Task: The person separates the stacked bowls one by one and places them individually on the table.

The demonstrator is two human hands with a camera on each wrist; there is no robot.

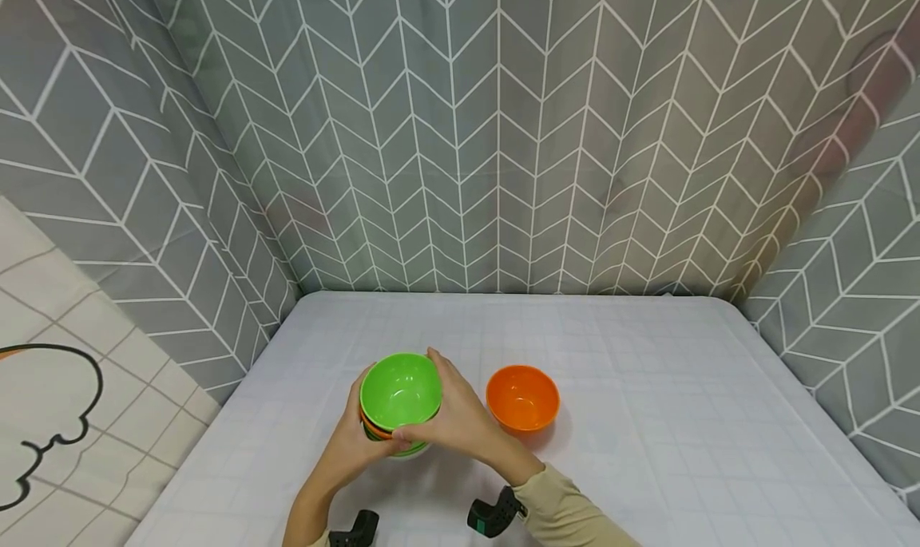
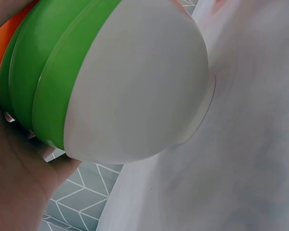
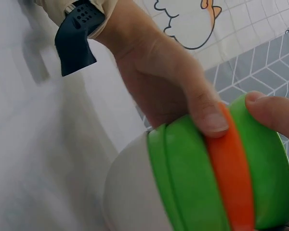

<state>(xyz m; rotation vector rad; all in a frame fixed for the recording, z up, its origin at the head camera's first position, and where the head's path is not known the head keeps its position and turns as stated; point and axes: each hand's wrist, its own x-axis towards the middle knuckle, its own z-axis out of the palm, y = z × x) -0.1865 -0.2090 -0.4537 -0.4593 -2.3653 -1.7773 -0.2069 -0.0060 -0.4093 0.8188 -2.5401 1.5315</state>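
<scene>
Your L hand (image 1: 355, 441) and R hand (image 1: 461, 419) gripped the bowl stack (image 1: 401, 391) from opp. sides, thumbs (image 1: 418, 432) on its near side, forearms (image 1: 311, 503) angled inward over the table (image 1: 683, 419).

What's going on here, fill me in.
A person is holding a stack of nested bowls over a white-covered table, with the left hand on one side and the right hand on the other. A green bowl is on top, an orange layer and more green ones sit below it, and a white bowl is lowest. A separate orange bowl stands upright on the table, to the right of the stack.
</scene>
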